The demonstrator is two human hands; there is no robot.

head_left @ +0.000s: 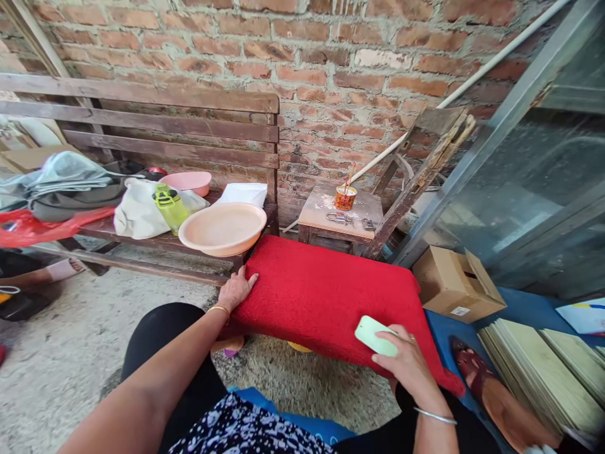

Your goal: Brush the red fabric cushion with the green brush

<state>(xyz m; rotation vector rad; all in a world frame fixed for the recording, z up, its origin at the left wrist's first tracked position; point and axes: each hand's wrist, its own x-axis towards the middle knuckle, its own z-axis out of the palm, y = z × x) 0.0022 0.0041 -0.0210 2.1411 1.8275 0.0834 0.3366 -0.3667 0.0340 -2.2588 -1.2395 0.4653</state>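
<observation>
A red fleecy cloth [326,284] covers a low, long surface in front of me. My left hand [236,290] rests at its left edge, thumb apart from the fingers, some fingertips hard to see. Over the cloth's right part, my right hand [401,353] grips a flat pale green block [375,336] with rounded corners and a small hole at one end, like the back of a brush. Its underside is hidden, so I cannot tell whether it touches the cloth.
At left, a wooden bench [189,129] bears a peach basin [222,228], a green bottle [171,208] and bags. A stool [312,211] behind the cloth holds a red-gold tub [345,198] and padlocks. A cardboard box [454,284], stacked boards [524,362] and another person's foot [472,369] are at right.
</observation>
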